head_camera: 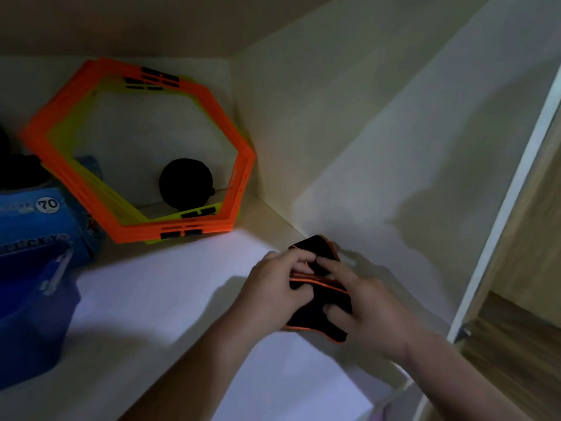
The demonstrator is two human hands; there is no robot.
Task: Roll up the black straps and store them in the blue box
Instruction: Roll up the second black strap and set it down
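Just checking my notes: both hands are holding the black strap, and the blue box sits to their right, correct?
Not quite. In the head view the left hand and right hand do hold the strap, but the blue box sits to their left, not their right.

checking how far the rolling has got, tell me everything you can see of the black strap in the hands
The strap is black, soft-looking fabric with thin orange edging, folded over itself in layers, not yet a tight roll. It is on or just above the white shelf, near the side wall. The left hand pinches its middle edge and the right hand grips it from the other side, fingers curled over it.
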